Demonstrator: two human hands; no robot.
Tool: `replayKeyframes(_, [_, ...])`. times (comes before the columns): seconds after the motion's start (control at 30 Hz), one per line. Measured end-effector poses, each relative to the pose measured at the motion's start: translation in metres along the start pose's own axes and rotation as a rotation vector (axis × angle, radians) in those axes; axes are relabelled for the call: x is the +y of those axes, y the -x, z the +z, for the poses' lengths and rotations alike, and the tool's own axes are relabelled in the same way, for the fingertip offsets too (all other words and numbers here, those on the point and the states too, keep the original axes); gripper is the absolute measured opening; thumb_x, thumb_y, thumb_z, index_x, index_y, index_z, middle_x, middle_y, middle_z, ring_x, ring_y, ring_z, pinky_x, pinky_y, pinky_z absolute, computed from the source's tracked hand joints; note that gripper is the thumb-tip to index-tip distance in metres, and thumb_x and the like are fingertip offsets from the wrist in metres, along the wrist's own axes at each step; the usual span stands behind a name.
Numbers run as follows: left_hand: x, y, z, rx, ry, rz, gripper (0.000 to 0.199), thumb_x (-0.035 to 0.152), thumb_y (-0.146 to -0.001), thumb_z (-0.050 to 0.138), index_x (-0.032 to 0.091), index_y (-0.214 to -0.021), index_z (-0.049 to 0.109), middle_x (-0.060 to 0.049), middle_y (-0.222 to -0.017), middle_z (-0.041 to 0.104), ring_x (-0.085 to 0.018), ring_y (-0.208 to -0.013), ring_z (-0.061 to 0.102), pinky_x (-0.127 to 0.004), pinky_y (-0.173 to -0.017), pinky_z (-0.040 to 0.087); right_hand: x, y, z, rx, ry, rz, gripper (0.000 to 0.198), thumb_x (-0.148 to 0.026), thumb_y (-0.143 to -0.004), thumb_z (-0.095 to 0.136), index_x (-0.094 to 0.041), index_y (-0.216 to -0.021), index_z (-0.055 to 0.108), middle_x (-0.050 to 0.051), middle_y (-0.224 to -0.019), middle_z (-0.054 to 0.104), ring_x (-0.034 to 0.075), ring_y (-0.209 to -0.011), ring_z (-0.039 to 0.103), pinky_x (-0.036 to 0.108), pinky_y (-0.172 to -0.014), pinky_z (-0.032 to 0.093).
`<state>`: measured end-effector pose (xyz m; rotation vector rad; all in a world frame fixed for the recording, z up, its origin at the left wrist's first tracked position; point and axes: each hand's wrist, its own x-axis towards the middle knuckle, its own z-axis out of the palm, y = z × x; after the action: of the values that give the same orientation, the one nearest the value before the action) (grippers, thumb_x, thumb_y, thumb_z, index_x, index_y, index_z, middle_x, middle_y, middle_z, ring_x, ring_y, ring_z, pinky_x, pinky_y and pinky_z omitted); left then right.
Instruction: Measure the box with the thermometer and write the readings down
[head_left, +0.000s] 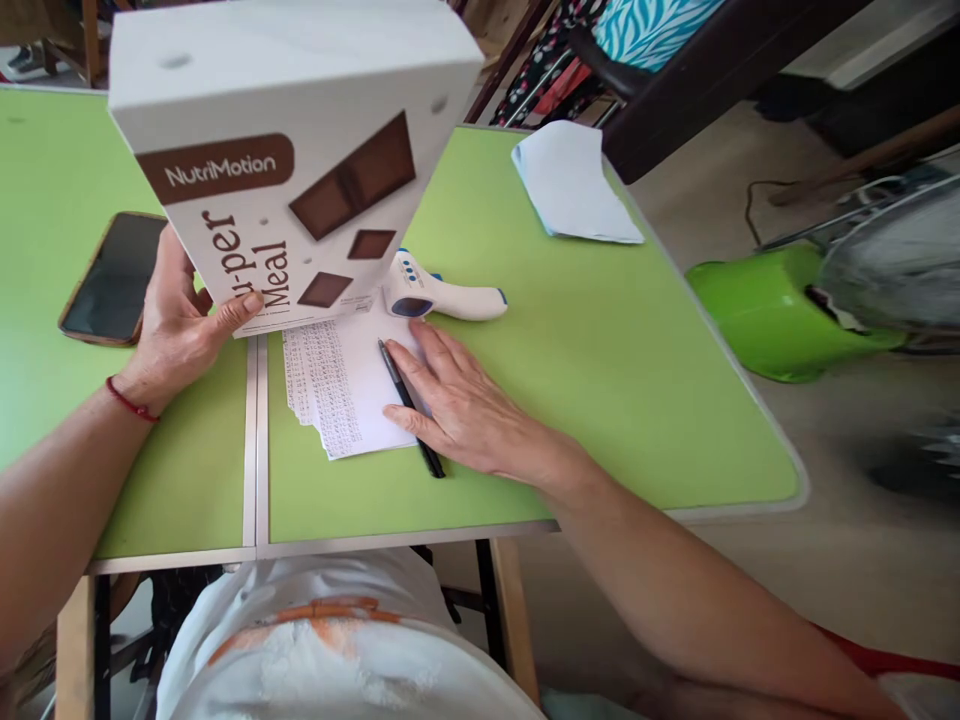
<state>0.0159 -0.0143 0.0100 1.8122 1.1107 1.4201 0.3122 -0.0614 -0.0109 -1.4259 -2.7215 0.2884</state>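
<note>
My left hand (184, 310) grips the lower left edge of a white box (247, 245) with "NutriMotion" lettering and brown chocolate pictures, its thumb on the front face. The box stands tilted above the green table. Flat on the sheets of paper (367, 390), which carry rows of handwriting, lies my right hand (457, 400) with fingers stretched out. Beside its fingers a black pen (409, 405) rests across the paper. Just beyond the fingertips is a white and blue infrared thermometer (442, 295), partly behind the box.
A dark phone (112, 280) lies left of my left hand. Folded white papers (574, 185) sit at the far right corner of the green folding table (600, 370), whose metal seam runs front to back. A bright green bin (780, 310) stands on the floor at right.
</note>
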Motion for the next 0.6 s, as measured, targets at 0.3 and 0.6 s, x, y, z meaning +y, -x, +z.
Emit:
replayKeyframes(0.3, [-0.009,0.002,0.001,-0.101,-0.164,-0.066,0.068,0.039,-0.076,0.079,0.02,-0.128,0.038,-0.01,-0.134,0.046,-0.026,-0.125,0.044,-0.035,-0.086,0.053,-0.013,0.003,-0.003,0.262,0.021,-0.005,0.044,-0.025,-0.092,0.044,-0.018,-0.134,0.053,0.009,-0.086,0.064,0.022,-0.074,0.058,0.038,-0.069,0.05])
replayKeyframes(0.6, [0.043,0.036,0.022,-0.3,-0.608,0.568,0.015,0.036,-0.089,0.06,0.023,-0.095,0.055,0.001,-0.085,0.064,-0.011,-0.056,0.054,-0.025,-0.047,0.042,-0.017,0.021,-0.02,0.429,-0.86,-0.014,0.035,-0.021,-0.089,0.053,-0.027,-0.124,0.056,0.006,-0.097,0.06,0.019,-0.084,0.061,0.038,-0.074,0.054])
